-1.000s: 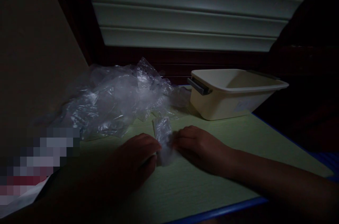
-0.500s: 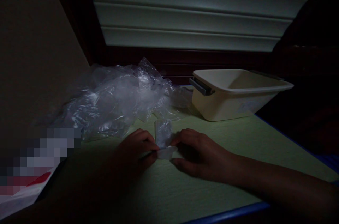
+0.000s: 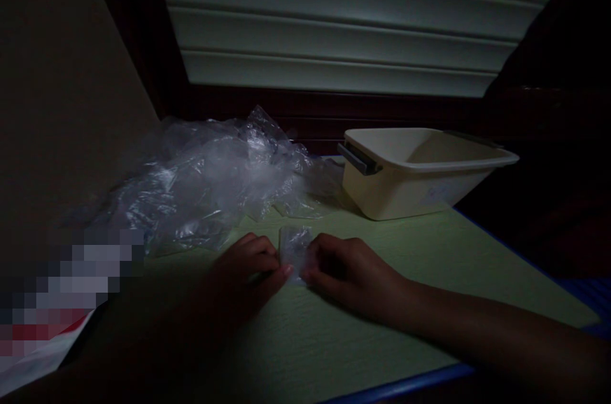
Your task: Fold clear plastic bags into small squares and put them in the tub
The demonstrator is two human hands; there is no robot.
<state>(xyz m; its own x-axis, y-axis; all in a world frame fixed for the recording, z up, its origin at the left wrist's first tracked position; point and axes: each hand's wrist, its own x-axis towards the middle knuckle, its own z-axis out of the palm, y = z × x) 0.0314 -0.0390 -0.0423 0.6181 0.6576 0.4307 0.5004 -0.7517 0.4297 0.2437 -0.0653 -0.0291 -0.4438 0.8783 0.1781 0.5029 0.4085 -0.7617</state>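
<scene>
A small clear plastic bag [image 3: 293, 248], folded into a narrow strip, lies on the green tabletop [image 3: 305, 340] between my hands. My left hand [image 3: 255, 267] pinches its near left edge between thumb and fingers. On the other side, my right hand [image 3: 346, 267] has thumb and fingertips closed on the near right edge. The bag's near end looks blurred, and part of it is hidden by my fingers. Beyond my left hand a big loose heap of clear plastic bags [image 3: 205, 175] spreads over the back left of the table.
A cream plastic tub [image 3: 396, 191] with grey handles stands at the table's back right. Behind the table is a dark frame with pale slats [image 3: 334, 41]. A white and red item [image 3: 52, 340], partly pixelated, is at the left. Blue edging [image 3: 401, 385] trims the table.
The near flap of the bag, raised earlier, is now folded over and pressed down. My left thumb has moved onto it, and my right thumb and fingers have closed together. The view has shifted slightly.
</scene>
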